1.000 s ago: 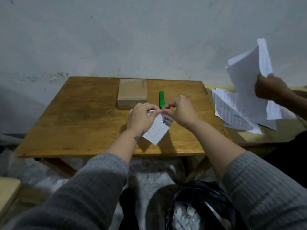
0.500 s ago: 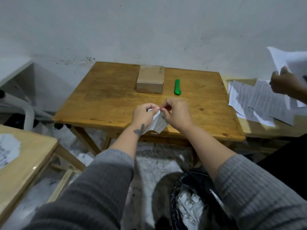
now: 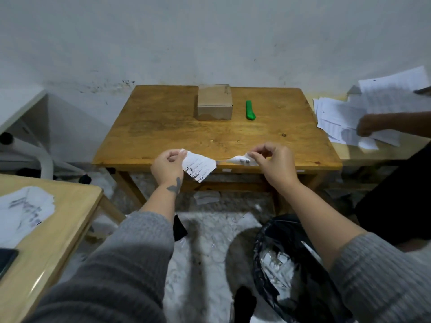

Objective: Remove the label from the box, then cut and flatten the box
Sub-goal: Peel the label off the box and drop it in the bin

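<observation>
The white label is torn in two. My left hand (image 3: 166, 165) pinches the larger piece (image 3: 199, 167), printed with text, at the wooden table's near edge. My right hand (image 3: 274, 164) pinches the smaller strip (image 3: 241, 160) with a barcode; a thin shred still trails between the two pieces. The brown cardboard box (image 3: 214, 104) sits closed at the far middle of the table (image 3: 163, 127), well beyond both hands. A green cutter (image 3: 250, 110) lies just right of the box.
A black bin bag (image 3: 296, 271) holding paper scraps stands on the floor below my right arm. Another person's hand (image 3: 370, 127) shuffles white sheets (image 3: 338, 113) on a table at the right. A second wooden table (image 3: 53, 229) with torn paper is at the left.
My hands have pulled apart sideways and the label, whole and held between them before, is now ripped into two pieces. The view has tilted downward, showing more floor and the bin bag.
</observation>
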`<state>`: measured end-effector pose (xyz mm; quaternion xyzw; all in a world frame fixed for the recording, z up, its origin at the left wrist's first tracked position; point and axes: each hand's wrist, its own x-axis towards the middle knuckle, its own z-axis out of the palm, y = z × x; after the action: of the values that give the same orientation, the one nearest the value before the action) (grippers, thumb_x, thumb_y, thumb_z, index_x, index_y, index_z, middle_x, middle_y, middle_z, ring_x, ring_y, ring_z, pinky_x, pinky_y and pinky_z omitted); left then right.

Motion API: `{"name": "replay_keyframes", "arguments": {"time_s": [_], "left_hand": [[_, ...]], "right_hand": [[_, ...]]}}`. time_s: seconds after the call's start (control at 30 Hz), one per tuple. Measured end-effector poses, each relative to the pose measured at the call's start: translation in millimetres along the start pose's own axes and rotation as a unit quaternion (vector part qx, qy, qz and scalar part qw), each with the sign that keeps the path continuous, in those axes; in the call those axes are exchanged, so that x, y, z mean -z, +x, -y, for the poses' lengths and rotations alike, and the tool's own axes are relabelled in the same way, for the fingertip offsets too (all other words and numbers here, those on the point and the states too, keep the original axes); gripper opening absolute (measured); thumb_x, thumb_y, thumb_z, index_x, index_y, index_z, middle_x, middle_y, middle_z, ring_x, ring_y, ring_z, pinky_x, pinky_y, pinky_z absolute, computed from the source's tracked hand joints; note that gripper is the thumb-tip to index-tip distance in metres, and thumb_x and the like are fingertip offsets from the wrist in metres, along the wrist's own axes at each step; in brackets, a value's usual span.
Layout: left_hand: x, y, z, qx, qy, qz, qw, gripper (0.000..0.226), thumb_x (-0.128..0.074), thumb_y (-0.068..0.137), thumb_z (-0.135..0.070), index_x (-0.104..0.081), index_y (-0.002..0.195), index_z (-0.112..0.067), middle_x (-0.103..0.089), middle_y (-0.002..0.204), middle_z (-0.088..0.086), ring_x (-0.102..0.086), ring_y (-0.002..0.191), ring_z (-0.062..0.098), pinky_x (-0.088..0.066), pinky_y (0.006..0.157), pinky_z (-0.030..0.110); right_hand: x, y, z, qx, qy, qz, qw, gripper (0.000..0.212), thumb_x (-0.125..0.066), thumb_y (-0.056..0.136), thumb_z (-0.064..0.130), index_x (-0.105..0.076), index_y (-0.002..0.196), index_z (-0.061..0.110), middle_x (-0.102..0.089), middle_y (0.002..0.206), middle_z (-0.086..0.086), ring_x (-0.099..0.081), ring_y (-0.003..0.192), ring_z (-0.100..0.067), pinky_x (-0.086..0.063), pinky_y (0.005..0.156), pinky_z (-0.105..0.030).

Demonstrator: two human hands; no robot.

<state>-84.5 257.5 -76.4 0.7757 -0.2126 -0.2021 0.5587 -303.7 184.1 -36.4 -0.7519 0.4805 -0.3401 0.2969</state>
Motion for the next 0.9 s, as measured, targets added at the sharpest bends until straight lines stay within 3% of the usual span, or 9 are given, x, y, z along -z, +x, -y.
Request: {"name": "replay_keyframes", "arguments": {"time_s": [0.13,0.4,0.5,0.7,0.9], "left_hand": [[3,-18,7,0.009,-0.017,-0.052,0.998,0.008,-0.069,0.086,-0.024,-0.065,0.081,-0.018,-0.065,0.076,-0.002,-0.057,0.070,0.012,-0.041,0.064,0.018],[-6,-49,9,-0.003,-0.019,-0.059,0.998,0.007,-0.068,0.085,-0.024,-0.066,0.081,-0.020,-0.064,0.074,-0.002,-0.059,0.072,0.015,-0.050,0.074,0.029],[-23,-75,-2,-0.014,-0.018,0.018,1.000,0.008,-0.067,0.087,-0.025,-0.068,0.085,-0.017,-0.067,0.079,-0.001,-0.060,0.074,0.012,-0.046,0.071,0.026],[-70,-125,-14,0.016,-0.073,0.224,0.972,0.007,-0.070,0.086,-0.027,-0.070,0.083,-0.020,-0.070,0.083,-0.003,-0.063,0.077,0.012,-0.048,0.067,0.025],[-89,-161,-14,0.064,-0.087,0.352,0.930,0.018,-0.076,0.079,-0.021,-0.072,0.095,-0.013,-0.074,0.088,0.004,-0.068,0.076,0.015,-0.056,0.070,0.030]], "right_hand": [[9,-28,1,-0.036,0.025,-0.040,0.998,0.004,-0.068,0.085,0.022,-0.070,0.084,0.019,-0.065,0.077,0.009,-0.057,0.073,-0.001,-0.043,0.063,-0.007],[57,-63,-6,-0.087,0.050,-0.091,0.991,0.005,-0.067,0.085,0.022,-0.070,0.081,0.022,-0.066,0.078,0.010,-0.060,0.078,-0.007,-0.046,0.070,-0.022],[68,-70,-11,-0.100,0.100,-0.056,0.988,0.012,-0.069,0.083,0.019,-0.068,0.074,0.027,-0.068,0.079,0.009,-0.063,0.077,-0.006,-0.046,0.067,-0.020],[69,-73,-23,-0.113,0.142,-0.029,0.983,0.005,-0.070,0.082,0.014,-0.073,0.083,0.011,-0.072,0.084,-0.003,-0.066,0.078,-0.012,-0.055,0.071,-0.027],[84,-73,-61,-0.122,0.099,-0.017,0.987,0.008,-0.071,0.082,0.019,-0.071,0.075,0.024,-0.070,0.080,0.007,-0.065,0.081,-0.011,-0.051,0.073,-0.029]]}}
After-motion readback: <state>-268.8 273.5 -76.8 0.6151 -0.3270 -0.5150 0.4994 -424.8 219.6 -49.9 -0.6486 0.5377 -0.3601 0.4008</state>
